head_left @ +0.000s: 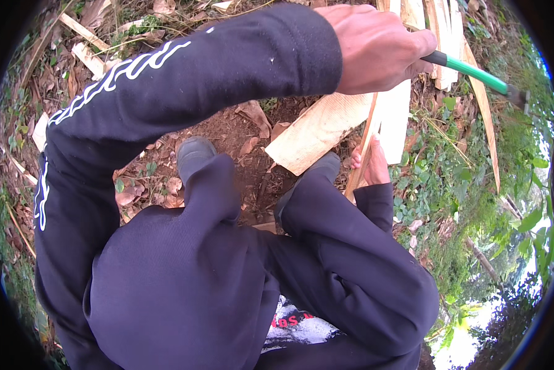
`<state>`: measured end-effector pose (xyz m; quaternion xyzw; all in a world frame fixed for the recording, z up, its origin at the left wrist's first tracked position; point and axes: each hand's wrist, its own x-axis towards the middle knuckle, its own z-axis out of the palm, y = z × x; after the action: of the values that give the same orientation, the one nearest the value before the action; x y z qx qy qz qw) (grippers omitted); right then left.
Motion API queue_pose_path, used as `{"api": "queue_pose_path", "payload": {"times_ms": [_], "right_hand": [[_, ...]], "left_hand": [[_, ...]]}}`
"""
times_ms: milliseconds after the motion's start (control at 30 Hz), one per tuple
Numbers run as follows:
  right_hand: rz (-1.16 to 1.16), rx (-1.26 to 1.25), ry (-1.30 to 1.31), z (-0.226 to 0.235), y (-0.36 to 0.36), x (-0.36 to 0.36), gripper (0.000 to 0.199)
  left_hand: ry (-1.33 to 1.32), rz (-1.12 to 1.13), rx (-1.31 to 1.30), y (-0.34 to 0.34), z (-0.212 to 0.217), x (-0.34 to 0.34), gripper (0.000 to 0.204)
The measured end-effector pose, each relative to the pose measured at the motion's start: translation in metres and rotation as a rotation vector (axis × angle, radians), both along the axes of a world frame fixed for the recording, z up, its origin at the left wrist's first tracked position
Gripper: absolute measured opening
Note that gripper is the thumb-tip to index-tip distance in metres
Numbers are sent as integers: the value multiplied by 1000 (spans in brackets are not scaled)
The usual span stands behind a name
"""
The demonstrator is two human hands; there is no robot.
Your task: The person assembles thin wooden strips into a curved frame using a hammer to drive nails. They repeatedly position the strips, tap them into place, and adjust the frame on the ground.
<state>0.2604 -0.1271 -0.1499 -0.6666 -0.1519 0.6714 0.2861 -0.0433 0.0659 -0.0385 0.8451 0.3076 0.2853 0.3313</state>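
My left hand, at the end of a long dark sleeve reaching across the top, is closed around the black grip of a green-handled, hammer-like tool. Its small dark metal head points right, and its exact kind is hard to make out. Lower down, my right hand grips a narrow wood strip standing on edge, its fingers partly hidden behind the strip. Just left of that strip a wide pale board lies slanted near my shoe. Another pale board is right of the strip, partly covered by my left hand.
More split wood pieces lie at the top right, with a long thin splinter beside green plants. Brown soil with dry leaves surrounds my shoes. Wood scraps are scattered at the upper left.
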Motion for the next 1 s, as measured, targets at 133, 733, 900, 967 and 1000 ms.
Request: {"api": "queue_pose_path", "payload": {"times_ms": [133, 733, 900, 967, 1000], "right_hand": [[15, -46, 63, 5, 6, -3, 49], [-45, -129, 97, -91, 123, 3, 62], [-15, -42, 107, -120, 147, -10, 60], [-1, -7, 96, -131, 145, -8, 60], [4, 7, 111, -135, 144, -5, 60]], "left_hand": [[383, -14, -6, -9, -59, -13, 27], [7, 1313, -863, -3, -217, -247, 27], [288, 1267, -887, -14, -286, -249, 27], [535, 1183, -788, -7, -300, -251, 31], [639, 1180, -573, -3, -305, -249, 45]]}}
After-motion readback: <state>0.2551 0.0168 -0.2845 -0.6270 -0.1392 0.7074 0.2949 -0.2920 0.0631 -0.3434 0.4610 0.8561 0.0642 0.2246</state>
